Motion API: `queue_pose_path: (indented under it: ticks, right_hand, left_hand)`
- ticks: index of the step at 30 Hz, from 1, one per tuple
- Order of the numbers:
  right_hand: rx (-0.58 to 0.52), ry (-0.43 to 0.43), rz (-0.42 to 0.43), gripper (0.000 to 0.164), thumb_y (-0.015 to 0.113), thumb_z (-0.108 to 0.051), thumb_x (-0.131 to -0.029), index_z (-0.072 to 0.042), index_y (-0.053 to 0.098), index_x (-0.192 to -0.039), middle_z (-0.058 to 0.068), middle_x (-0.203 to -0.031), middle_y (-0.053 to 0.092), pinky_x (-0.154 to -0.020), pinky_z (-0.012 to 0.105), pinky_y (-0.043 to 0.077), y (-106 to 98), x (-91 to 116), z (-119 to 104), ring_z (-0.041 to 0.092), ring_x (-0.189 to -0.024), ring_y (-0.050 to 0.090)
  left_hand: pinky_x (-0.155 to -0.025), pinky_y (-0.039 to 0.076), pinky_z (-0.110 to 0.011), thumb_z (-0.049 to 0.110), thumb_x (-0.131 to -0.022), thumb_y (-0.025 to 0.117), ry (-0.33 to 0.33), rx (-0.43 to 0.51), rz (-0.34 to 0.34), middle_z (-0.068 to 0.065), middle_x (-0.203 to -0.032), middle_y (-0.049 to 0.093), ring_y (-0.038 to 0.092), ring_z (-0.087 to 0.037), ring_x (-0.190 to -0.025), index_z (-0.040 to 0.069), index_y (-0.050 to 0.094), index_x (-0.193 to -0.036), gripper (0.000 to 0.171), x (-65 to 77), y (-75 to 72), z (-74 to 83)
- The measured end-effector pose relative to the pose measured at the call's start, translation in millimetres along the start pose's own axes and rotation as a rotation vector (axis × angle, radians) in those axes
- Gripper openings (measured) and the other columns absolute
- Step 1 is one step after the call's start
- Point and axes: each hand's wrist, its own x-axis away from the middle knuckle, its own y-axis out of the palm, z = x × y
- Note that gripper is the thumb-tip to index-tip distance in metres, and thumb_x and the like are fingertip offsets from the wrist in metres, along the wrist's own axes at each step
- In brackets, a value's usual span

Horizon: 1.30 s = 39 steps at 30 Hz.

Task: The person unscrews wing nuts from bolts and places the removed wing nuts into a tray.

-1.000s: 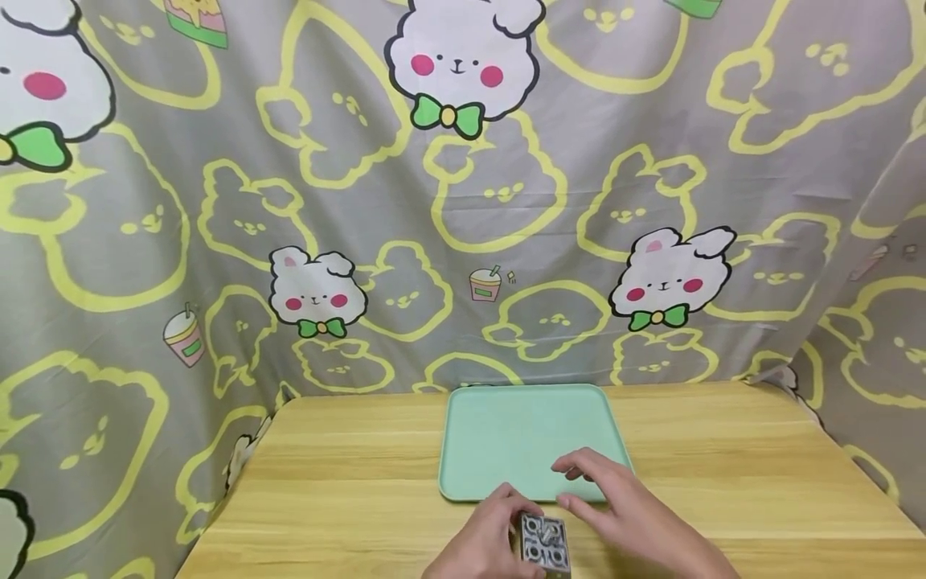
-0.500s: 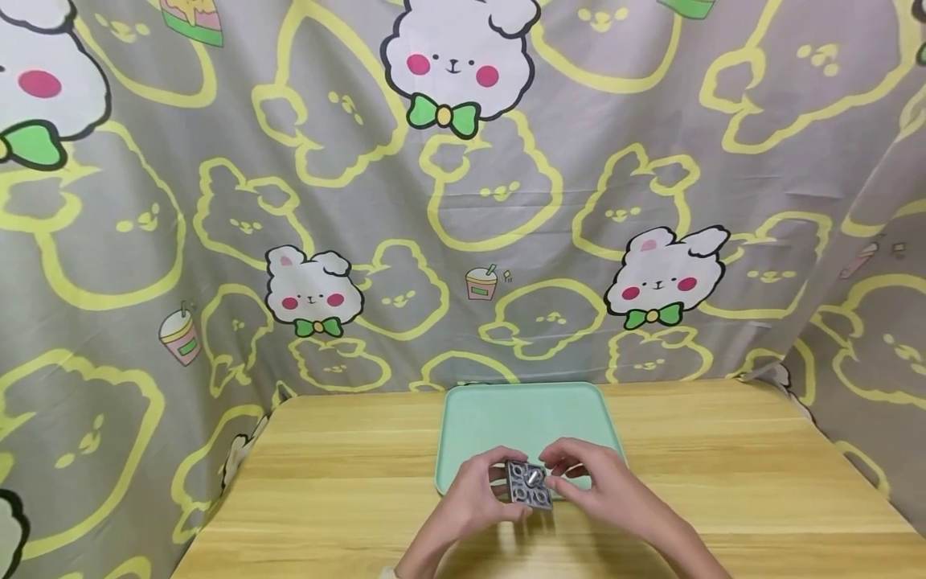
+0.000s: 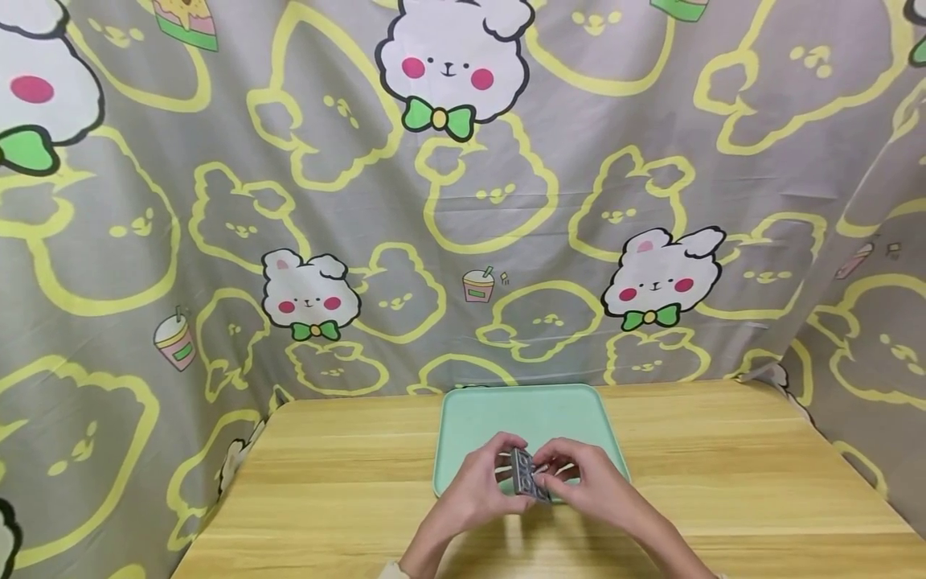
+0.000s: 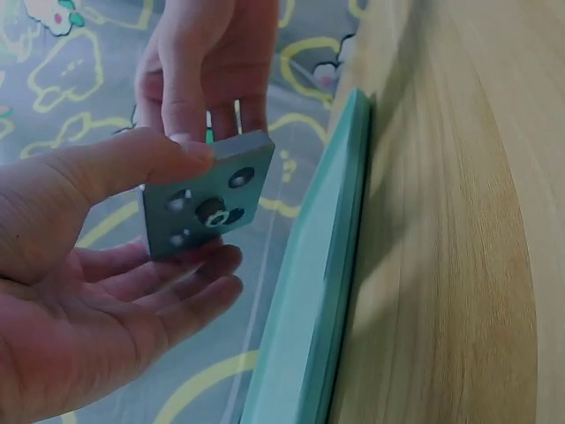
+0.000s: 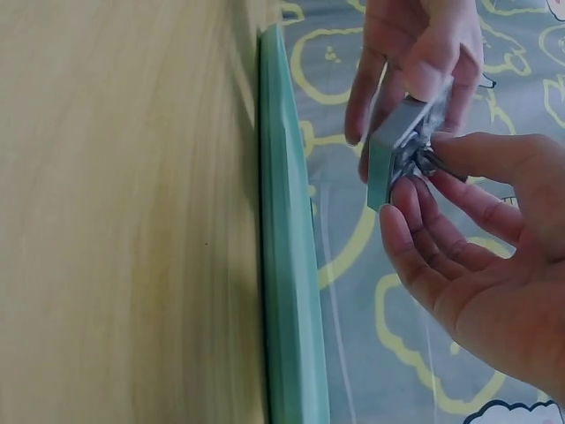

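Observation:
A small square grey metal plate (image 3: 522, 473) with round holes is held up over the near edge of the tray. My left hand (image 3: 473, 492) grips it between thumb and fingers at opposite edges. The plate's underside, seen in the left wrist view, shows several holes and the round end of a metal fitting (image 4: 212, 212) near the middle. My right hand (image 3: 589, 480) pinches a small shiny metal piece (image 5: 424, 161) sticking out of the other face, with thumb and index finger. Fingers cover most of that piece, so its kind cannot be told.
A mint-green tray (image 3: 521, 406) lies on the wooden table (image 3: 347, 466), near its back edge. Behind and at both sides hangs a grey curtain (image 3: 405, 209) with bunny prints.
My left hand has lifted the plate forward from the near table edge toward the tray and tilted it. My right hand has come in and taken hold of the small metal piece.

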Motion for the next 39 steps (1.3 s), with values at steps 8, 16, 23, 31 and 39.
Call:
queue_pose_path:
  ticks: [8, 16, 23, 31, 39]
  right_hand:
    - [-0.148, 0.117, 0.026, 0.011, 0.074, -0.014, -0.097, -0.008, 0.071, -0.105, 0.006, -0.102, 0.07, -0.075, 0.028, 0.063, 2.8, -4.0, -2.0, 0.018, -0.089, 0.071]
    - [-0.382, 0.195, 0.06, 0.02, 0.068, -0.008, -0.1, 0.007, 0.064, -0.112, 0.019, -0.103, 0.066, -0.08, 0.038, 0.065, 6.7, -9.3, -2.4, 0.021, -0.094, 0.075]
    - [-0.42, 0.257, 0.124, 0.023, 0.068, -0.006, -0.099, 0.012, 0.062, -0.112, 0.017, -0.102, 0.064, -0.076, 0.038, 0.066, 7.0, -13.8, -3.6, 0.019, -0.088, 0.074]
    - [-0.356, 0.204, 0.137, 0.017, 0.069, -0.004, -0.098, 0.009, 0.064, -0.109, 0.02, -0.103, 0.064, -0.072, 0.037, 0.066, 2.4, -22.2, 3.5, 0.018, -0.085, 0.073]
    - [-0.227, 0.096, 0.127, 0.007, 0.071, -0.001, -0.096, -0.001, 0.067, -0.101, 0.016, -0.1, 0.066, -0.069, 0.033, 0.065, 2.1, -22.7, 2.1, 0.019, -0.084, 0.072]
  left_hand:
    - [-0.102, 0.055, -0.034, 0.003, -0.081, 0.086, 0.03, 0.234, 0.03, -0.011, -0.125, 0.058, 0.065, -0.028, -0.118, 0.01, 0.05, -0.131, 0.062, -2.1, -1.4, -4.9]
    - [-0.095, 0.06, -0.04, 0.007, -0.09, 0.08, 0.074, 0.343, 0.017, -0.016, -0.126, 0.054, 0.061, -0.033, -0.121, 0.015, 0.05, -0.134, 0.054, -6.0, -4.4, -6.0]
    - [-0.105, 0.054, -0.041, 0.008, -0.094, 0.076, 0.147, 0.298, 0.041, -0.015, -0.128, 0.06, 0.06, -0.038, -0.12, 0.012, 0.06, -0.133, 0.042, -14.7, -4.6, -9.0]
    - [-0.113, 0.047, -0.048, 0.008, -0.094, 0.076, 0.168, 0.296, 0.063, -0.006, -0.131, 0.063, 0.061, -0.034, -0.121, 0.011, 0.065, -0.129, 0.037, -26.2, -5.8, -12.0]
    - [-0.11, 0.049, -0.049, 0.006, -0.094, 0.076, 0.164, 0.351, 0.078, -0.009, -0.13, 0.063, 0.06, -0.041, -0.122, 0.009, 0.066, -0.128, 0.036, -25.0, -5.5, -15.3]
